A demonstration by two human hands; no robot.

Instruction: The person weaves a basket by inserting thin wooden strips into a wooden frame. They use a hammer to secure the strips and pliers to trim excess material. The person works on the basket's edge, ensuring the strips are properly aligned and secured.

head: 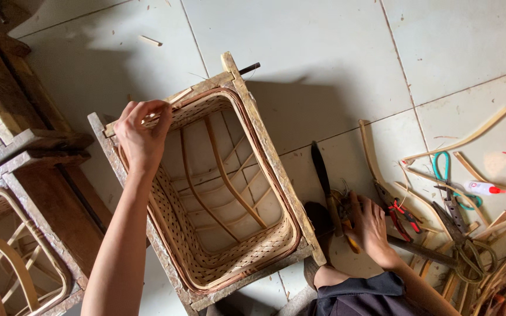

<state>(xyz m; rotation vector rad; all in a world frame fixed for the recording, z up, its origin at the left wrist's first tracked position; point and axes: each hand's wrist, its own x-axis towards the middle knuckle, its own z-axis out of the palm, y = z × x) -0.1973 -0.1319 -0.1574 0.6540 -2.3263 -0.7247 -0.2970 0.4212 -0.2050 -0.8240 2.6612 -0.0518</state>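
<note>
our left hand [142, 133] pinches the rim strip at ten o'clock on the woven basket [218, 234], walls done, rim unfinished, while our right hand [371, 225] closes on tools [339, 206] at three o'clock.

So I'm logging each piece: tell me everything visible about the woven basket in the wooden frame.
The woven basket is a rectangular, round-cornered bamboo piece with lattice-woven walls, a reddish rim band and curved ribs across an open bottom showing the floor tiles. It sits inside a rough wooden frame. The left hand grips its far rim.
</note>
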